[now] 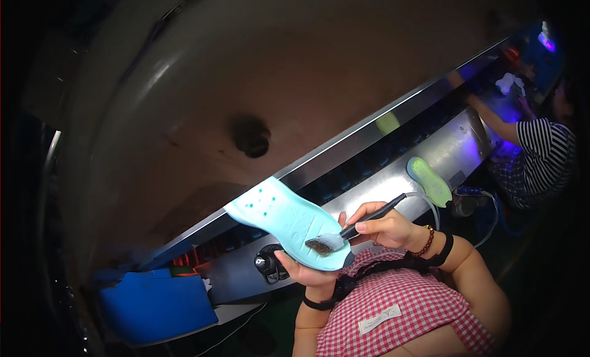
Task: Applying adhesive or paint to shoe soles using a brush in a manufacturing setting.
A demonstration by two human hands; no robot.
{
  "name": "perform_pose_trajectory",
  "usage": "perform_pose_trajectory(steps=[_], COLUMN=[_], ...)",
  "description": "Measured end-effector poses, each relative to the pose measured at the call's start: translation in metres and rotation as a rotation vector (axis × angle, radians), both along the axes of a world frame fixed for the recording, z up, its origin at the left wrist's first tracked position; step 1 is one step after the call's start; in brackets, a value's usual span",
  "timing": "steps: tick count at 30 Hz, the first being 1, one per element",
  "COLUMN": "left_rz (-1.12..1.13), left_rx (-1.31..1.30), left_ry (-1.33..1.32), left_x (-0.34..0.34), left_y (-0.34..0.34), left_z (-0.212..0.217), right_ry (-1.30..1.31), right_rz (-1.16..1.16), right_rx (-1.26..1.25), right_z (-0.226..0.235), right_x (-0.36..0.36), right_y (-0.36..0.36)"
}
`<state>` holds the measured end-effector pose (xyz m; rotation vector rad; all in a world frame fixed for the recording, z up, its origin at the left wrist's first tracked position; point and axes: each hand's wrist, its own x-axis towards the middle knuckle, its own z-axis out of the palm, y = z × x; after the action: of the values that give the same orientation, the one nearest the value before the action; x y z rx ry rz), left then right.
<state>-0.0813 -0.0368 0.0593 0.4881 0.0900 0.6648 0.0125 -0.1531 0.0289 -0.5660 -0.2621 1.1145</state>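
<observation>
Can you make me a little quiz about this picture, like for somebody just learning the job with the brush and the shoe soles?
1. Which hand holds the brush?

2. True or false: the yellow-green sole lies on the metal bench.

3. What colour is the sole in the left hand?
A: red
B: turquoise
C: orange

Key:
1. The right hand, gripping its black handle.
2. True.
3. B: it is the turquoise sole, with the brush's bristles against it.
</observation>
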Motion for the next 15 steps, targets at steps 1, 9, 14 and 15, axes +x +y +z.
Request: perform_pose_trajectory(steps=[1, 9, 14, 15], left_rz=[-0.016, -0.142, -0.233, -0.246], left_rx=[-0.048, 0.041, 0.215, 0.186], left_ry=[-0.015, 0.083, 0.055, 0.066], left_x=[-0.004, -0.013, -0.011, -0.009], left_y=[0.002, 0.024, 0.041, 0.044], left_z=[-0.005, -0.028, -0.023, -0.023], right_ry=[-0.245, -0.908, -1.058, -1.022], right_rz=[-0.004, 0.079, 0.019, 0.168], right_rx=[-0.075, -0.143, -0.138, -0.179], right_z=[0.007, 0.024, 0.038, 0.048], right_x=[-0.002, 0.006, 0.027, 0.031], right_y=[-0.005, -0.011, -0.006, -0.006])
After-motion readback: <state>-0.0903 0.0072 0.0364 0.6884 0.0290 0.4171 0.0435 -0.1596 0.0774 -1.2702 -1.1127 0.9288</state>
